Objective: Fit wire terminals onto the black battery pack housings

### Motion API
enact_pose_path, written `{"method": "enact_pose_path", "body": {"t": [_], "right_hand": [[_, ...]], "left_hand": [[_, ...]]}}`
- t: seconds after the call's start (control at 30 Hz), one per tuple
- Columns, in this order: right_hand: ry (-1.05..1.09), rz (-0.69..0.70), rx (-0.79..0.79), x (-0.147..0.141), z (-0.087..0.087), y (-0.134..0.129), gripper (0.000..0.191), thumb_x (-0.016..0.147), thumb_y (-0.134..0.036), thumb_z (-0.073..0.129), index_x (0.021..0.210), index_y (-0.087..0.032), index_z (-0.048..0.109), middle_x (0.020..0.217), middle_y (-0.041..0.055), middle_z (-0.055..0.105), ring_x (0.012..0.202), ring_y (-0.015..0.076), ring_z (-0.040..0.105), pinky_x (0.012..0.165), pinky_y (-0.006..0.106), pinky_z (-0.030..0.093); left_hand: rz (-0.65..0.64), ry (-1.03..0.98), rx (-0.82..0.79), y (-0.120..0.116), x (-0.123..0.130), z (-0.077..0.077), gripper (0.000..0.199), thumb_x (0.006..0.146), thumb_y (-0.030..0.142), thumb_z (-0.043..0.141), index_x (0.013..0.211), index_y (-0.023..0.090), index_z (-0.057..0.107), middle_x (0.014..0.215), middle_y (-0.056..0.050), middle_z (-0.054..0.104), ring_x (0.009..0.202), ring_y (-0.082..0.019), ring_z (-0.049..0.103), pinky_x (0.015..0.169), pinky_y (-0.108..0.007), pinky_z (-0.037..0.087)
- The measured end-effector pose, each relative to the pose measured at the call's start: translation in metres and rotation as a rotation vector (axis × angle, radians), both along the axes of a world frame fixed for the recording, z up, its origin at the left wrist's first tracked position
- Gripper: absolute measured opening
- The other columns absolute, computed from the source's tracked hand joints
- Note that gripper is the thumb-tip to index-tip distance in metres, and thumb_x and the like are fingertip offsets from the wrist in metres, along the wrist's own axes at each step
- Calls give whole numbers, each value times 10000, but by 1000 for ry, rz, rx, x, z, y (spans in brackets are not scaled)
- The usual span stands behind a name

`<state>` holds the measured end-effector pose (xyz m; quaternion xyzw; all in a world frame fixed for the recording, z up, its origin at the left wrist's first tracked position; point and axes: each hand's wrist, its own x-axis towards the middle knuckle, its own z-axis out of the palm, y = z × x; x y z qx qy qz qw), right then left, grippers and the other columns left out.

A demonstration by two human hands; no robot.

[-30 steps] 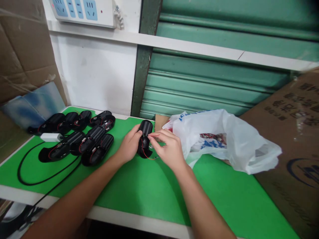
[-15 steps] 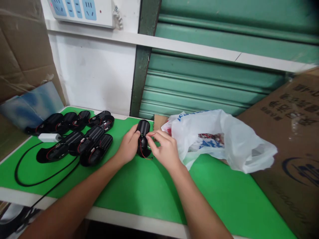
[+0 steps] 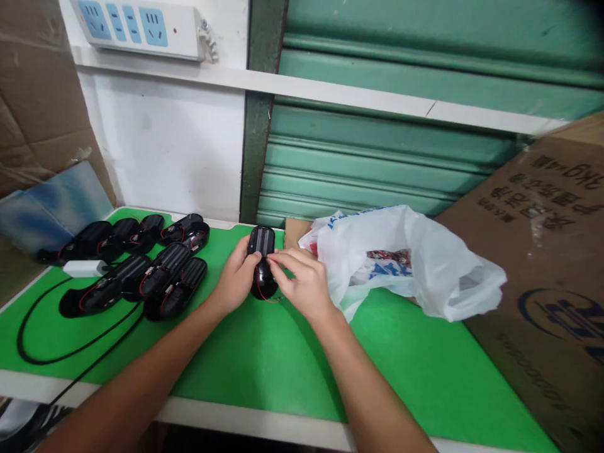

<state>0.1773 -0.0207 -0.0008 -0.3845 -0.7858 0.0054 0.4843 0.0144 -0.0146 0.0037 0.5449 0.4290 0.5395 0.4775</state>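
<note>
At a green table [image 3: 274, 365], a black case [image 3: 262, 241].
Left hand [image 3: 236, 275] grips it; right hand [image 3: 304, 280] pinches what seems its red wiring [image 3: 270, 300].

- One head-worn camera is looking forward and down from the near side of the green tabletop [image 3: 283, 352].
- It is facing across that surface toward the green roller shutter [image 3: 391, 151] and the white wall panel [image 3: 174, 145].
- It is viewing from close by: both forearms [image 3: 160, 365] are entering at the bottom, while the left hand [image 3: 237, 275] and right hand [image 3: 306, 282] are appearing near mid-frame.
</note>
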Motion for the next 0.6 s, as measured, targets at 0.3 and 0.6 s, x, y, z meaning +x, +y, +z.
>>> {"method": "enact_pose_path", "body": {"t": [0.3,0.6], "right_hand": [[102,69,-17,-3,8,-5,224,1006,-195,608,1100,-265,799,1041,61,802,963,205,771,883,355,642],[371,96,-347,-7,6,-2,334,1002,-297,588,1322,-252,676,1231,111,735,1099,237,723,829,347,642]], "left_hand": [[-119,58,105,4,-10,-3,429,905,344,618,1295,201,510,1159,-52,636,1125,-224,587,1061,-373,462],[-144,114,153,-2,-12,4,525,978,380,581,1434,216,378,1377,-102,546,1296,-247,537,1158,-400,416]]}}
